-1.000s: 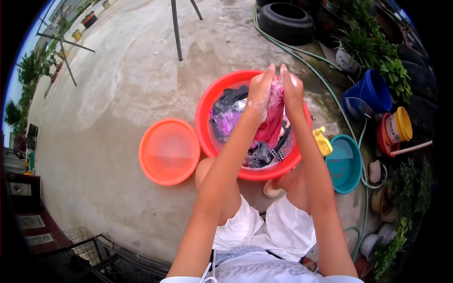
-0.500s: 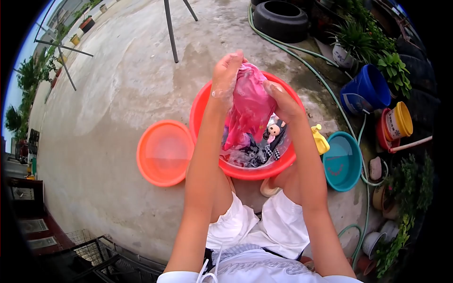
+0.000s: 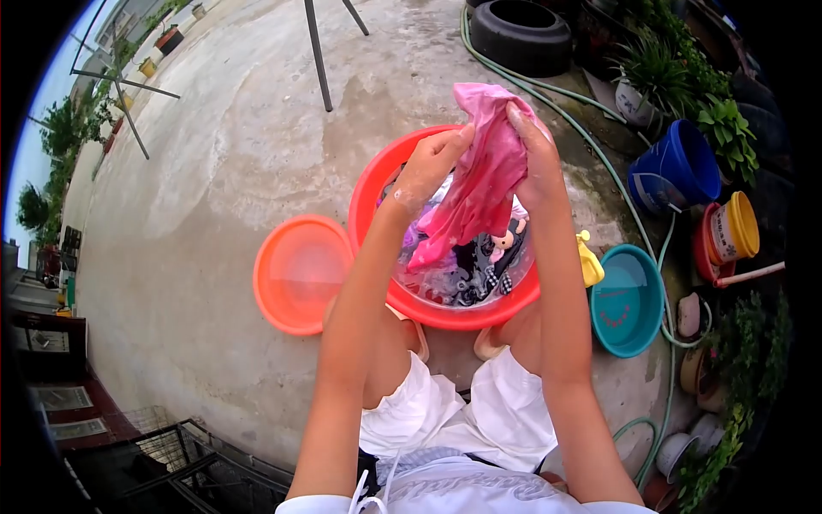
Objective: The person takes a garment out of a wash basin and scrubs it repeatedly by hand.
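The left hand [image 3: 434, 163] and the right hand [image 3: 538, 158] hold up a wet pink cloth garment [image 3: 485, 176] over the large round red plastic tub [image 3: 366, 193]; the left hand's grip is clamped on the garment's side, and the right hand's grip is closed on its upper part, thumb lying across the fabric. The garment hangs slanting, its lower end reaching down to the wet laundry inside the tub. Cloudy water there surrounds dark cloth [image 3: 469, 289] and purple cloth [image 3: 413, 233], with a small pink doll-like figure [image 3: 502, 246] near the tub's right side. An orange round plastic basin [image 3: 276, 272] stands just beside the tub's left side on the grey concrete floor [image 3: 197, 283]. Off the tub's right side are a yellow plastic container [image 3: 591, 264], partly behind the right forearm, and a teal round plastic basin [image 3: 628, 300] holding water.
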`<action>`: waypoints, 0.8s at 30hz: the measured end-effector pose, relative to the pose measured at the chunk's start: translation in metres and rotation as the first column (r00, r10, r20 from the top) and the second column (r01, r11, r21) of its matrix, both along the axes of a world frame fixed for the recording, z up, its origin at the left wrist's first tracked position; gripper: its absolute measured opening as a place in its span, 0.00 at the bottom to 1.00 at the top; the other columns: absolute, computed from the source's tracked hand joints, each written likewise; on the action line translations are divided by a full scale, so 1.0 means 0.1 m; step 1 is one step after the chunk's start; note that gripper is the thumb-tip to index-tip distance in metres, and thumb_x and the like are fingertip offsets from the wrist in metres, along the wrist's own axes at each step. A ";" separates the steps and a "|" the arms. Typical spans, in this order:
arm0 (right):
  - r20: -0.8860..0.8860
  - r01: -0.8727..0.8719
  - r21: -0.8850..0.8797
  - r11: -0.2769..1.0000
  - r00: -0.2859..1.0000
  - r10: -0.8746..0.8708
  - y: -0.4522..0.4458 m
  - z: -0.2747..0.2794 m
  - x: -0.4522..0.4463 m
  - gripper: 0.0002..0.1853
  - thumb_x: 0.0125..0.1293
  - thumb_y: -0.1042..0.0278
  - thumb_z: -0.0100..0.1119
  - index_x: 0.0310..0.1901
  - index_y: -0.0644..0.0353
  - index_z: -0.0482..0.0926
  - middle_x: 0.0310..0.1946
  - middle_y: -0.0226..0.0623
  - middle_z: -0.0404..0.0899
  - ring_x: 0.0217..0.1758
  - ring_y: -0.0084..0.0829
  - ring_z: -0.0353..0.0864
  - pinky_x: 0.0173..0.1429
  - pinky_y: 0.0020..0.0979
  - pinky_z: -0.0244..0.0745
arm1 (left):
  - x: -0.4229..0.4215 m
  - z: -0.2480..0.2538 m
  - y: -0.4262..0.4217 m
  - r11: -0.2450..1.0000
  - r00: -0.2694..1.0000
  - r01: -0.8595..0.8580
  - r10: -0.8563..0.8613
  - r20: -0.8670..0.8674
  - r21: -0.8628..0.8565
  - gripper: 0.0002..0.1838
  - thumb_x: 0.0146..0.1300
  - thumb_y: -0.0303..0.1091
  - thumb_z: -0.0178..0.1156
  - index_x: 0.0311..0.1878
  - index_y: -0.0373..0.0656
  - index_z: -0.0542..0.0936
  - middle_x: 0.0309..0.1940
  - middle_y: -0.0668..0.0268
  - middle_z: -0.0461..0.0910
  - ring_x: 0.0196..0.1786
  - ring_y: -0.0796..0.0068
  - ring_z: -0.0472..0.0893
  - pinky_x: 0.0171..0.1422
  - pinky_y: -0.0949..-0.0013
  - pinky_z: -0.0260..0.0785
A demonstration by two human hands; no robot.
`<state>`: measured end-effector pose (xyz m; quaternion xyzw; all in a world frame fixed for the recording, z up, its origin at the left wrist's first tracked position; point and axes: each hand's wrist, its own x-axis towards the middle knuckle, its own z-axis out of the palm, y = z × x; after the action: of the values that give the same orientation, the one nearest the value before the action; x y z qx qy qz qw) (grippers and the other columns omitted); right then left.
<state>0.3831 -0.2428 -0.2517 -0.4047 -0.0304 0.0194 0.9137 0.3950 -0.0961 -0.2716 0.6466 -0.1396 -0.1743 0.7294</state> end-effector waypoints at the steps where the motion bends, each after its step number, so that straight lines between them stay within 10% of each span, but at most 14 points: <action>1: -0.014 0.005 0.043 0.999 1.000 -0.004 -0.03 0.02 0.02 0.12 0.60 0.67 0.49 0.42 0.64 0.72 0.34 0.36 0.76 0.36 0.25 0.77 0.43 0.24 0.71 | 0.00 -0.01 -0.04 1.000 0.999 -0.027 0.027 0.042 -0.004 0.18 0.62 0.44 0.49 0.43 0.38 0.74 0.37 0.70 0.75 0.40 0.84 0.72 0.46 0.78 0.63; 12: 0.073 0.331 -0.095 0.939 0.943 -0.325 -0.02 0.00 0.09 0.11 0.61 0.70 0.47 0.43 0.66 0.72 0.37 0.35 0.75 0.40 0.22 0.74 0.46 0.23 0.68 | -0.07 0.15 -0.26 0.880 0.840 -0.423 0.470 0.271 -0.215 0.12 0.62 0.37 0.51 0.37 0.37 0.75 0.24 0.80 0.68 0.27 0.93 0.61 0.29 0.87 0.52; 16: 0.337 0.556 -0.306 0.773 0.823 -0.458 0.02 -0.02 0.08 0.10 0.62 0.71 0.45 0.41 0.65 0.73 0.37 0.32 0.74 0.39 0.19 0.70 0.45 0.20 0.65 | 0.04 0.11 -0.30 0.777 0.857 -0.462 0.515 0.009 -0.428 0.13 0.62 0.40 0.50 0.32 0.39 0.75 0.22 0.78 0.70 0.23 0.91 0.63 0.26 0.83 0.55; 20: 0.356 0.538 -0.436 0.721 0.839 -0.411 0.21 0.05 -0.12 0.08 0.61 0.68 0.50 0.35 0.64 0.73 0.27 0.28 0.74 0.31 0.17 0.69 0.36 0.20 0.64 | 0.13 0.18 -0.33 0.660 0.835 -0.542 0.355 -0.420 -0.520 0.16 0.62 0.46 0.49 0.30 0.42 0.74 0.21 0.73 0.71 0.21 0.84 0.66 0.22 0.79 0.59; 21: 0.558 0.656 -0.520 0.548 0.746 -0.364 0.27 0.02 -0.13 0.09 0.56 0.65 0.56 0.27 0.62 0.73 0.18 0.29 0.71 0.22 0.19 0.70 0.27 0.22 0.64 | 0.12 0.22 -0.34 0.628 0.797 -0.574 0.284 -0.533 -0.525 0.17 0.62 0.47 0.48 0.30 0.43 0.74 0.21 0.72 0.72 0.21 0.81 0.67 0.22 0.79 0.60; 24: 0.815 0.795 -0.578 0.183 0.551 0.179 0.37 0.01 -0.32 0.10 0.51 0.65 0.60 0.21 0.59 0.71 0.13 0.33 0.68 0.16 0.27 0.70 0.20 0.27 0.62 | 0.44 -0.49 -0.17 0.453 0.920 0.156 -0.391 -0.038 -0.878 0.18 0.61 0.51 0.48 0.28 0.46 0.72 0.19 0.71 0.70 0.19 0.79 0.67 0.21 0.78 0.61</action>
<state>0.3507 -0.2057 -0.2511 -0.8208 -0.2872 -0.3519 0.3463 0.4388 -0.1130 -0.3207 0.1400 -0.2233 -0.2723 0.9254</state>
